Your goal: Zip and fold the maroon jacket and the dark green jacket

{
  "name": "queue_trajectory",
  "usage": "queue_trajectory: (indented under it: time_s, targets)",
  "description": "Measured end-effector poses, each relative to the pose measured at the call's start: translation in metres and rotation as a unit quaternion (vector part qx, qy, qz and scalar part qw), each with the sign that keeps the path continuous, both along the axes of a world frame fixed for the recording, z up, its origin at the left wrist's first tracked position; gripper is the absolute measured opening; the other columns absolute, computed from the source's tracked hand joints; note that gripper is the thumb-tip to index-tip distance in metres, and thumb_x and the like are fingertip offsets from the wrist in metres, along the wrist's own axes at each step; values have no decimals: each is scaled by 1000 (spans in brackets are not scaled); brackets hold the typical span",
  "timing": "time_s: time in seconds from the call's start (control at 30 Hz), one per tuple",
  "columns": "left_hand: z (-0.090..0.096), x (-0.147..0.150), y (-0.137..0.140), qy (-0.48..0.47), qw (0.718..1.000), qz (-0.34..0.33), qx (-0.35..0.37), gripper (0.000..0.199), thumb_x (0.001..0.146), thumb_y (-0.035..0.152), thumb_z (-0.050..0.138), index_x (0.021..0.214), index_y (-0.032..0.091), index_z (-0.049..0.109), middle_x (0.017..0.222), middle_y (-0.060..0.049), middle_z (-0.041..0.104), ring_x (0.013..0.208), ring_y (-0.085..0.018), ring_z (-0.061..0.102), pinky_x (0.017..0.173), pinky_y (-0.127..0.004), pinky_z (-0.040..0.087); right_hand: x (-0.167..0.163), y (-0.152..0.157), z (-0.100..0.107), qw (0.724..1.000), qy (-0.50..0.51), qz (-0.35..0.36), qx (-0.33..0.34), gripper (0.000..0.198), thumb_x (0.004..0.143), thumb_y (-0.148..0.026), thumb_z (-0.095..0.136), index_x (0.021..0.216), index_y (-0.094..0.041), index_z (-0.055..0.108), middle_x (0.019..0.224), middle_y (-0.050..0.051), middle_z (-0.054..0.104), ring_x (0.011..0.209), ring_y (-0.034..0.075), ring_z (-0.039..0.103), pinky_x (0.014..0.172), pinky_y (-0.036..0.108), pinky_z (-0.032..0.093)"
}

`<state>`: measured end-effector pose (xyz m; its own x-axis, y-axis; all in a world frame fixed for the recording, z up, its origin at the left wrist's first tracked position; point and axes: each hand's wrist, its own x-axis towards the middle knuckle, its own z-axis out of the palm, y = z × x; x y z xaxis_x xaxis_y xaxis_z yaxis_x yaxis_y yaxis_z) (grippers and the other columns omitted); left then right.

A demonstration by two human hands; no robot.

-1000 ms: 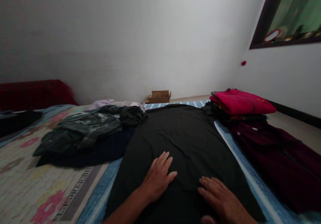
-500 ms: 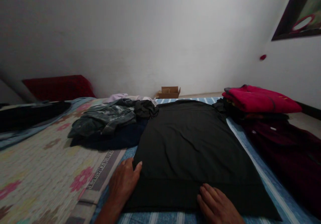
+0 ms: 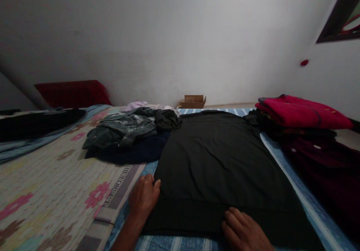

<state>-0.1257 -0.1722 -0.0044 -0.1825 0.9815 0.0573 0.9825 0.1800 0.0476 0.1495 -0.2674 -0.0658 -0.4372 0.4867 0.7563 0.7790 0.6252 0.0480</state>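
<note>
A dark, nearly black shirt [image 3: 208, 161] lies spread out, its hem towards me and its collar end at the far side. At the shirt's left edge, near the hem, my left hand [image 3: 144, 196] is closed, with fingers curled on the cloth and the thumb on top. My right hand [image 3: 246, 230] rests on the hem right of its middle, fingers slightly bent and laid on the fabric; its underside is hidden. Soft wrinkles run across the middle of the shirt.
Left of the shirt sit a rumpled grey checked garment [image 3: 123, 127] and navy cloth [image 3: 132, 150]. To the right are a folded pink-red garment [image 3: 300, 112] and maroon clothing [image 3: 323, 168]. Below is blue striped cloth [image 3: 174, 243]; a cardboard box [image 3: 194, 102] stands by the wall.
My view has shifted slightly left, so everything appears a little further right. My left hand's fingers have curled in at the shirt's edge. The right hand stays on the hem.
</note>
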Motion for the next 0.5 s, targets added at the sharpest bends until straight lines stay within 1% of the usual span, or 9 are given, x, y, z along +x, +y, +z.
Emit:
queue_trajectory:
  time_s: [0.13, 0.23, 0.27, 0.3, 0.37, 0.4, 0.43, 0.47, 0.5]
  targets:
    - [0, -2, 3, -14, 1000, -19, 12, 18, 82, 22, 37, 69, 20, 49, 79, -7, 60, 80, -20, 59, 67, -27, 39, -3, 1, 10, 1000, 5, 11, -9, 46, 95, -16, 13, 78, -20, 55, 69, 3, 62, 65, 15, 58, 55, 23, 41]
    - [2, -10, 8, -137, 990, 12, 32, 19, 78, 26, 39, 60, 21, 44, 64, -3, 56, 69, -19, 58, 63, -27, 40, -1, 3, 14, 998, 4, 42, -46, 46, 96, -18, 13, 75, -19, 54, 61, 2, 57, 56, 13, 53, 51, 23, 38]
    - [2, -15, 9, -211, 976, 31, 37, 19, 76, 29, 41, 59, 21, 44, 59, -1, 54, 65, -18, 57, 60, -27, 40, 0, 4, 15, 997, 2, 52, -58, 46, 96, -18, 13, 74, -19, 53, 60, 1, 55, 55, 13, 51, 51, 22, 38]
    - [3, -19, 10, -298, 952, 51, 36, 19, 74, 32, 42, 59, 21, 45, 57, 0, 53, 61, -17, 56, 57, -26, 40, 0, 4, 15, 996, -1, 60, -69, 45, 96, -19, 14, 74, -19, 53, 60, 1, 54, 56, 13, 50, 51, 22, 37]
    - [1, -28, 11, -468, 879, 92, 21, 17, 66, 35, 47, 60, 20, 48, 55, 2, 53, 55, -16, 55, 53, -26, 41, 1, 6, 15, 994, -11, 71, -80, 44, 96, -19, 15, 73, -18, 52, 62, 2, 54, 57, 13, 49, 51, 23, 36]
    - [0, -31, 11, -529, 842, 107, 13, 17, 63, 36, 50, 61, 20, 49, 54, 3, 53, 53, -15, 54, 51, -25, 41, 0, 6, 14, 994, -19, 75, -80, 43, 96, -20, 16, 72, -18, 52, 62, 2, 53, 57, 13, 48, 50, 23, 35]
    - [-2, -34, 11, -565, 816, 118, 5, 18, 60, 37, 52, 60, 19, 49, 53, 3, 53, 51, -15, 53, 49, -25, 41, 0, 7, 12, 994, -28, 78, -78, 43, 96, -20, 17, 70, -18, 50, 62, 1, 52, 57, 13, 47, 49, 23, 34]
    - [-5, -35, 11, -578, 807, 124, 2, 18, 58, 37, 53, 60, 19, 49, 52, 3, 53, 49, -14, 53, 48, -25, 40, -1, 7, 11, 993, -35, 80, -75, 41, 96, -20, 19, 68, -18, 49, 61, 1, 51, 56, 13, 46, 48, 23, 33]
    - [-8, -36, 10, -570, 813, 122, 5, 19, 57, 37, 54, 58, 19, 49, 50, 3, 52, 48, -14, 52, 47, -25, 40, -2, 8, 9, 993, -39, 82, -73, 40, 96, -20, 21, 66, -18, 48, 60, 1, 50, 55, 12, 45, 47, 24, 31]
